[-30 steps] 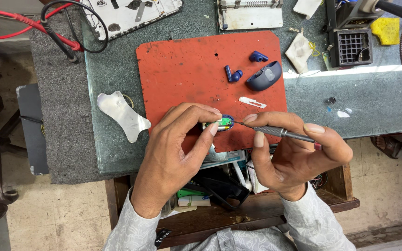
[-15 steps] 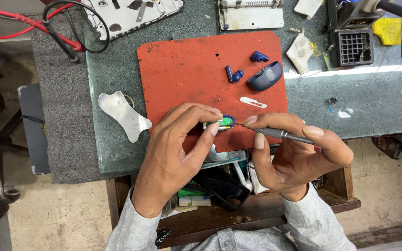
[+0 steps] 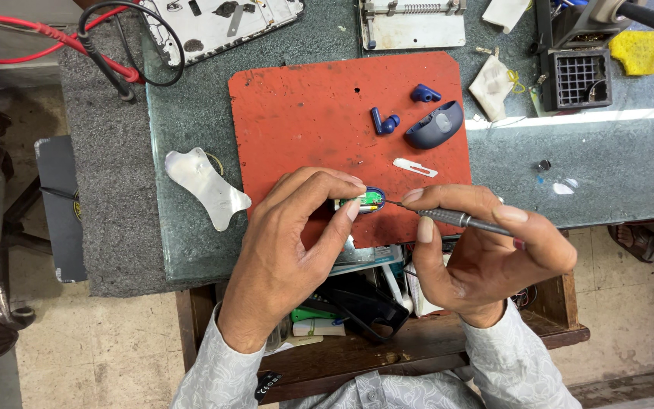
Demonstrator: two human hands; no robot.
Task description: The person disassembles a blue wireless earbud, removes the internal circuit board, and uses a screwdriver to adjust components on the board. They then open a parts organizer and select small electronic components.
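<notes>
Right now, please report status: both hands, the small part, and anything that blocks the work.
Left hand pinches small blue case half on red mat. Right hand grips thin metal tool, tip at the part. Nothing blocking.

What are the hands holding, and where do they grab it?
The left hand pinches a small blue case part by its edges. The right hand grips a thin metal tool along its shaft.

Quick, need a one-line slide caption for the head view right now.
Left hand pinches a small blue case over the red mat while the right hand points a thin metal tool into it.
</notes>
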